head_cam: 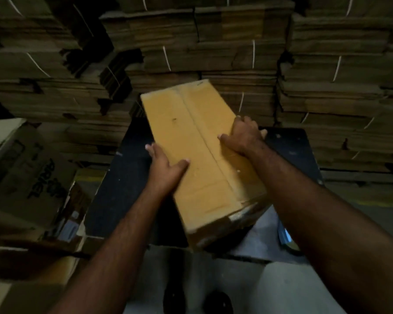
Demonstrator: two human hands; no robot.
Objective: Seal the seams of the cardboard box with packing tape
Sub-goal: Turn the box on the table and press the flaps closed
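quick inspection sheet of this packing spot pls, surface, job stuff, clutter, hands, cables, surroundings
surface: dark speckled table, box resting on it, near end overhanging the edge
job's things: cardboard box, flaps closed, centre seam facing up; whether it is taped is unclear; no tape roll clearly seen
clutter: printed carton at left
grippers: left hand on the box's left edge; right hand gripping its right edge
cables: nothing seen
surroundings: strapped stacks of flat cardboard behind; dim light
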